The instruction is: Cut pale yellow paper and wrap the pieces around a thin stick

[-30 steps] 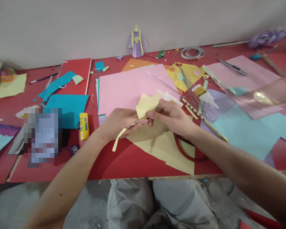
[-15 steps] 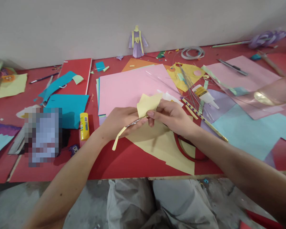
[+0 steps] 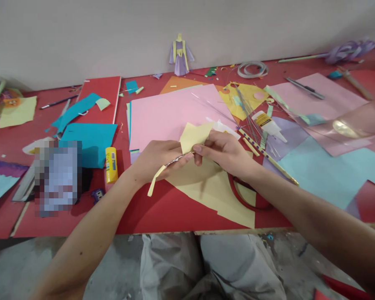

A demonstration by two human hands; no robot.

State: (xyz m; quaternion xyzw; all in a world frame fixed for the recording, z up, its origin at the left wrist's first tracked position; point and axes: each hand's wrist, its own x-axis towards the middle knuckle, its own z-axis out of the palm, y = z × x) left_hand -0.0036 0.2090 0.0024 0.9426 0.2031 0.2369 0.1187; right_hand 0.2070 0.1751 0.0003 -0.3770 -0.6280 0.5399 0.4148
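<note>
My right hand [image 3: 229,151] is closed, thumb and fingers pinching the lower edge of a small pale-yellow paper piece [image 3: 194,136]. My left hand [image 3: 156,160] is closed around the other side, its fingers against a thin silvery twisted wire [image 3: 175,160]. From the wire's lower left end hangs a narrow yellow paper strip [image 3: 155,182]. How the wire meets the yellow piece is hidden by the fingers. Beneath my hands lies a larger yellow sheet [image 3: 203,189]. Red-handled scissors [image 3: 237,196] rest on it, partly under my right forearm, their blades mostly hidden.
A yellow glue stick [image 3: 111,166] stands left of my hands. Pink sheets [image 3: 175,108] lie behind them, with a white glue bottle [image 3: 268,125] and thin wires to the right. A purple paper doll [image 3: 180,58] leans on the wall. Another person's forearm [image 3: 362,116] is at right.
My hands and the paper piece stay almost in the same place. The view has shifted very slightly.
</note>
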